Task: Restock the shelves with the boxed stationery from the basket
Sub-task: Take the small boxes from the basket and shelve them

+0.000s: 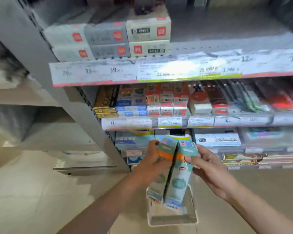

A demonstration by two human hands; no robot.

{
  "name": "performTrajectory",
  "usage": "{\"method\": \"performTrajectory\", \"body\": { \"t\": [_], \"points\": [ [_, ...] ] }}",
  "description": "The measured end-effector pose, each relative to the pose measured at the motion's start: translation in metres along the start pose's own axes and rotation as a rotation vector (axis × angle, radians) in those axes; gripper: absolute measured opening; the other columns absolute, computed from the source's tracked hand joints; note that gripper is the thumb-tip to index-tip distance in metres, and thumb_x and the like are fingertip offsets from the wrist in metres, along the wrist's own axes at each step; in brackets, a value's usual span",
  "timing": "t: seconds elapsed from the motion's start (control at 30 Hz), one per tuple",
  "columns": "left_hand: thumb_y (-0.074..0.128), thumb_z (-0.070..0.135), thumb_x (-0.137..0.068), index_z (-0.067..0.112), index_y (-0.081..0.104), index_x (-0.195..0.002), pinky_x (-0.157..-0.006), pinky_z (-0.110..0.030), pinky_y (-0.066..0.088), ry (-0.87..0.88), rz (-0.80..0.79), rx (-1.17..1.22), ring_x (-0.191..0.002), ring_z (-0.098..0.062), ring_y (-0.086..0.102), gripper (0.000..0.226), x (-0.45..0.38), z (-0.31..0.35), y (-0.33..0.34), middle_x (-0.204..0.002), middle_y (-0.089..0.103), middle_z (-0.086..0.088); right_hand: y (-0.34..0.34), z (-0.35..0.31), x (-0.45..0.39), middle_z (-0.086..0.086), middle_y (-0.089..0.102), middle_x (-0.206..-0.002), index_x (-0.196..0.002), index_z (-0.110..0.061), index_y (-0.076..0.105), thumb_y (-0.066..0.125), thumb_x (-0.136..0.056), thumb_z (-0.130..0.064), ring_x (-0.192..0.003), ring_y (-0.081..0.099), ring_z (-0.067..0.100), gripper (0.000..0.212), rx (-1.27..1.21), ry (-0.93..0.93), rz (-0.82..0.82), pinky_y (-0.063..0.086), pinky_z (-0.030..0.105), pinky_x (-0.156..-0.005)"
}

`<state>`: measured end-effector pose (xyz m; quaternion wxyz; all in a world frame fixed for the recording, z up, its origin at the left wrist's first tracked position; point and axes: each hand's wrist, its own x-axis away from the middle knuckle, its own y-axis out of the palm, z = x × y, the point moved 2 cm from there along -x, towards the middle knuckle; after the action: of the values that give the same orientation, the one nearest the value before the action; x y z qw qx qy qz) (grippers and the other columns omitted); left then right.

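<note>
We've got two tall teal boxes up in front of us, one per hand. Left hand point(153, 163) is wrapped around the left box point(161, 169), right hand point(210, 168) pinches the right box point(179, 176) near its top. The boxes touch along their long edges. The basket point(172, 215) sits on the floor directly below the hands. Shelves point(176, 76) are ahead and above. Suggest we square the pair together, keep them upright, find the matching stock, then slide them in label-out. Motion blur hides the print.
</note>
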<state>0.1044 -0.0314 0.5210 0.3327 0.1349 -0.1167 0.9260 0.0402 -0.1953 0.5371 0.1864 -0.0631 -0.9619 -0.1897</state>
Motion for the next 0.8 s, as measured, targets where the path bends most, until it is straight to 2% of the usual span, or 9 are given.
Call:
{"method": "performTrajectory", "body": {
  "t": [0.1,0.2,0.27,0.37,0.43,0.5,0.63,0.73,0.8],
  "points": [
    [0.06,0.008,-0.087,0.021,0.035,-0.125,-0.073,-0.011,0.047,0.006,-0.061,-0.058,-0.087,0.007,0.055,0.047,0.013,0.042,-0.005,-0.102,0.054,0.006,0.012,-0.035,0.014,-0.008,0.073,-0.072,-0.11,-0.01,0.056,0.057,-0.084,0.002,-0.064,0.067,0.002,0.029,0.048,-0.061,0.076,0.051,0.016,-0.056],
    [0.068,0.017,-0.084,0.026,0.052,-0.119,-0.097,-0.034,0.048,0.0,-0.086,0.0,-0.114,-0.014,0.058,0.04,0.024,0.081,-0.008,-0.122,0.062,0.001,0.021,-0.069,0.026,-0.008,0.066,-0.067,-0.105,-0.014,0.052,0.061,-0.085,-0.007,-0.06,0.062,0.001,0.023,0.064,-0.096,0.141,0.044,0.022,-0.061],
    [0.068,0.012,-0.083,0.023,0.056,-0.115,-0.098,-0.038,0.048,0.004,-0.078,0.09,-0.114,-0.019,0.06,0.036,0.031,0.103,-0.007,-0.12,0.065,-0.002,0.025,-0.091,0.034,-0.001,0.064,-0.079,-0.104,-0.015,0.052,0.062,-0.085,-0.011,-0.064,0.062,-0.001,0.021,0.063,-0.113,0.162,0.042,0.021,-0.06],
    [0.07,0.005,-0.079,0.014,0.049,-0.126,-0.099,-0.047,0.046,0.027,-0.113,0.252,-0.115,-0.029,0.06,0.052,0.037,0.136,-0.002,-0.123,0.063,-0.012,0.03,-0.123,0.048,-0.003,0.064,-0.079,-0.101,-0.015,0.054,0.063,-0.085,-0.017,-0.059,0.062,-0.004,0.019,0.101,-0.155,0.172,0.045,0.015,-0.052],
    [0.07,0.003,-0.079,0.014,0.051,-0.126,-0.096,-0.043,0.049,0.094,-0.159,0.215,-0.113,-0.029,0.061,0.051,0.041,0.159,0.006,-0.12,0.065,-0.011,0.03,-0.141,0.055,0.002,0.068,-0.086,-0.107,-0.009,0.056,0.067,-0.082,-0.025,-0.069,0.064,0.006,0.031,0.137,-0.181,0.181,0.046,0.023,-0.06],
    [0.069,-0.003,-0.078,0.017,0.057,-0.116,-0.089,-0.032,0.053,0.12,-0.086,0.17,-0.106,-0.026,0.064,0.045,0.039,0.184,0.011,-0.112,0.069,-0.006,0.029,-0.161,0.059,0.009,0.069,-0.1,-0.114,-0.007,0.057,0.069,-0.08,-0.03,-0.082,0.065,0.015,0.043,0.173,-0.206,0.199,0.048,0.029,-0.065],
    [0.073,-0.003,-0.072,0.007,0.054,-0.122,-0.092,-0.042,0.052,0.096,-0.005,0.237,-0.107,-0.03,0.064,0.055,0.029,0.221,0.018,-0.117,0.066,-0.015,0.025,-0.197,0.06,0.006,0.068,-0.102,-0.116,-0.005,0.058,0.063,-0.086,-0.031,-0.087,0.063,0.015,0.04,0.186,-0.256,0.156,0.05,0.025,-0.069],
    [0.064,-0.007,-0.079,0.004,0.056,-0.121,-0.082,-0.036,0.057,0.065,0.044,0.305,-0.098,-0.028,0.067,0.044,0.017,0.25,0.023,-0.114,0.067,-0.016,0.018,-0.216,0.064,0.001,0.062,-0.118,-0.132,-0.016,0.046,0.056,-0.09,-0.033,-0.101,0.061,0.012,0.046,0.258,-0.266,0.124,0.047,0.022,-0.081],
    [0.064,-0.004,-0.08,0.004,0.059,-0.118,-0.078,-0.035,0.058,0.041,0.083,0.33,-0.091,-0.026,0.069,0.039,0.003,0.267,0.026,-0.11,0.069,-0.014,0.009,-0.225,0.073,-0.006,0.053,-0.126,-0.139,-0.032,0.032,0.056,-0.091,-0.029,-0.112,0.054,0.006,0.054,0.413,-0.373,0.107,0.044,0.02,-0.091]
  ]
}}
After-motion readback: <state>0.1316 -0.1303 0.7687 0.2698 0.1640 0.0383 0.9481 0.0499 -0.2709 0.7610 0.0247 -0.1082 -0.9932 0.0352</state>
